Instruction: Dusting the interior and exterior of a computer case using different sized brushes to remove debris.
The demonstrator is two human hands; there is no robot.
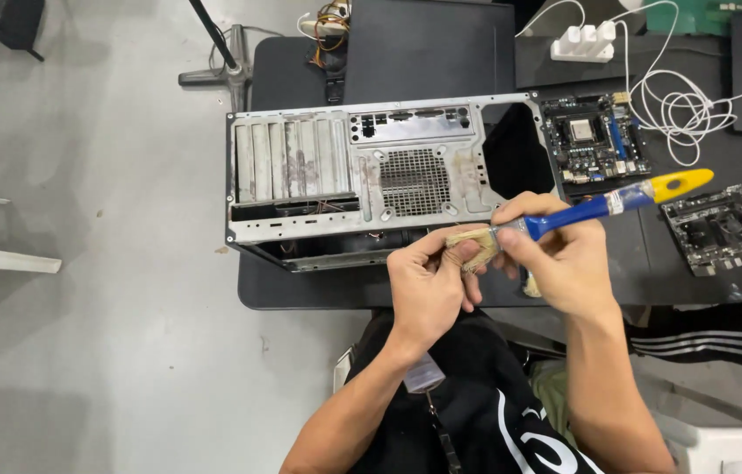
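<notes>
right hand (564,263) grips paintbrush (581,213) handle | left hand (428,285) pinches bristles, steadying them | computer case (379,175) open at table's (301,294) front edge

Brush bristles (469,246) partly behind fingers (441,250)

Grey floor (107,351) — black table (301,290).

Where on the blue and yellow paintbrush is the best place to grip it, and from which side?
Judging by its pose, grip the paintbrush on the bare blue handle beyond the right hand, coming from above. The handle slants up to the right, free, while the left hand fingers the bristles.
</notes>
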